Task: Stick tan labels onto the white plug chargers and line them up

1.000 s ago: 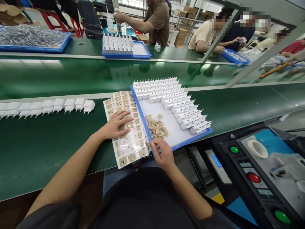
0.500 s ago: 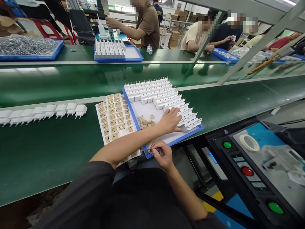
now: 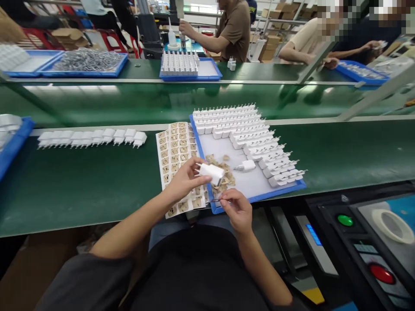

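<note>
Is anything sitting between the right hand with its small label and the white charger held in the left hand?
Nothing visible does. The left hand holds the white charger above the sticker sheet and the blue tray's near edge. The right hand pinches a small label just below it, with only open space between them.

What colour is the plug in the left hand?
White. The plug in the left hand shows clearly in the head view.

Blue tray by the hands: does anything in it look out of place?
One white plug lies alone on its side in the blue tray, apart from the neat rows. Beside it, brown stickers lie in a loose heap. The left hand holds another plug.
</note>
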The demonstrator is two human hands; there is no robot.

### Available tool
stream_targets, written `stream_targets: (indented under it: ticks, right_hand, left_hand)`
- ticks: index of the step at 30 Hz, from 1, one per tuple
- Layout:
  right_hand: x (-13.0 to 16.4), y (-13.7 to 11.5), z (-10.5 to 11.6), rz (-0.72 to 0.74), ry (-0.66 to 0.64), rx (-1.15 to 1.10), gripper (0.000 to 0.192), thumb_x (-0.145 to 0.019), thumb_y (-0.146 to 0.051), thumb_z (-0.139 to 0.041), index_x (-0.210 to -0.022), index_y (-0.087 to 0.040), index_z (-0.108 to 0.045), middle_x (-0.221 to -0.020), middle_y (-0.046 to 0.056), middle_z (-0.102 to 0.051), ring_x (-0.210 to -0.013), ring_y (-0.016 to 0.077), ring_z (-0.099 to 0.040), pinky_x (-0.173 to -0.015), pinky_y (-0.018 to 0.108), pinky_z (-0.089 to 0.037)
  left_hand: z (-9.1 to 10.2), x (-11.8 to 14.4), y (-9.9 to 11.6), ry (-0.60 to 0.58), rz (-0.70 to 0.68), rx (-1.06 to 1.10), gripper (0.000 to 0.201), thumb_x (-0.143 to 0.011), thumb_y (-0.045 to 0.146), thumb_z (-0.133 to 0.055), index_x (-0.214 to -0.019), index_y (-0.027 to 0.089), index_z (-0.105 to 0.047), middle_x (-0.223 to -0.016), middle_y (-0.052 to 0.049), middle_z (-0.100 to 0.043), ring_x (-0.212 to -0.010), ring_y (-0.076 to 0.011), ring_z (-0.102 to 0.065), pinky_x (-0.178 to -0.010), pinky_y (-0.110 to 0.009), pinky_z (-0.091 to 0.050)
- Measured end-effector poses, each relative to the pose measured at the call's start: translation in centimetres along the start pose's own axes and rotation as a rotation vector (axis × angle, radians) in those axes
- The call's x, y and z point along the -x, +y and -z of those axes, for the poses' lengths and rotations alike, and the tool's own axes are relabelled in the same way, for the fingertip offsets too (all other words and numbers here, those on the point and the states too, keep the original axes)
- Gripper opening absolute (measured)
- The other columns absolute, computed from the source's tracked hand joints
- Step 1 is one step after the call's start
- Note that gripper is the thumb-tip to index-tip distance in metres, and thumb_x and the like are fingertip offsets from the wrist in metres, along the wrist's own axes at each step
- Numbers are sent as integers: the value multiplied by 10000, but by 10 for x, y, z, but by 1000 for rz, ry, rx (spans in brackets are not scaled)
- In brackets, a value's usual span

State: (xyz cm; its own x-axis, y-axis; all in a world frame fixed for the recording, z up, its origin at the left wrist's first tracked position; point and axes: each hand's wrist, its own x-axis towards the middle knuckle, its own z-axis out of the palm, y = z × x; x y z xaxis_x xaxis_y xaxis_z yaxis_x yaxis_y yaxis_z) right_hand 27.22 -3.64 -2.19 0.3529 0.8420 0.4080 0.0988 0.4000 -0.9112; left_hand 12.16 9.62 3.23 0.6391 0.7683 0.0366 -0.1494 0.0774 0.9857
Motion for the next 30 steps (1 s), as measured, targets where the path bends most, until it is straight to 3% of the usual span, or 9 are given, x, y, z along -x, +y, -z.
stream_targets:
  ticks: [4,9,14,16,20,26,30]
  right_hand:
    - [-10,-13,-23,-57,-51,-74,65,-885,-194,-672,-913,-253,-670,-814,15,-659,-749,157,-629,-642,285,-521]
    - [-18,-21,-54,-66,-160,-143,58,-895,-196,-661,-913,-251,-665,-807,11,-632,-797,158,-612,-735,302,-513]
    - [-16,-20,-69,-130,-173,-100,35,-891,-212,-670,-900,-246,-666,-815,11,-634,-779,154,-598,-720,289,-503]
    - [-15,-20,-72,-153,-170,-78,7,-893,-238,-668,-894,-242,-663,-808,12,-640,-765,156,-603,-709,290,-509]
    - [-17,-21,-76,-183,-138,-48,45,-885,-276,-678,-878,-236,-659,-810,19,-646,-769,164,-614,-708,297,-524]
    - [-22,-19,-78,-231,-75,-75,21,-888,-259,-687,-897,-247,-672,-882,22,-649,-892,174,-637,-833,321,-541]
    - [-24,-18,-80,-290,-62,-62,49,-883,-282,-705,-896,-245,-677,-910,30,-667,-950,185,-654,-879,333,-549]
  left_hand:
    - [21,46,-25,119,98,267,568,-741,489,-817,-1159,254,-511,-977,-32,-675,-830,-185,-700,-742,-327,-598]
    - [26,75,-45,164,-29,117,497,-758,417,-822,-1151,219,-591,-1038,-74,-675,-946,-210,-689,-805,-320,-581]
    - [31,85,-46,280,-178,-156,395,-799,234,-797,-1089,232,-529,-1301,-111,-626,-1134,-216,-663,-950,-354,-549]
    - [33,88,-44,243,-216,-190,402,-817,213,-779,-1110,238,-504,-1346,-130,-618,-1203,-236,-643,-981,-377,-543]
    - [40,91,-46,178,-241,-171,387,-891,254,-697,-1240,244,-530,-1314,-138,-637,-1242,-262,-624,-1012,-426,-549]
    - [47,93,-42,322,-381,-517,404,-839,279,-764,-1232,262,-671,-1167,-98,-695,-1096,-242,-664,-955,-398,-569]
    - [47,92,-34,360,-436,-624,393,-835,319,-772,-1213,254,-686,-1119,-87,-717,-1041,-234,-688,-922,-384,-582]
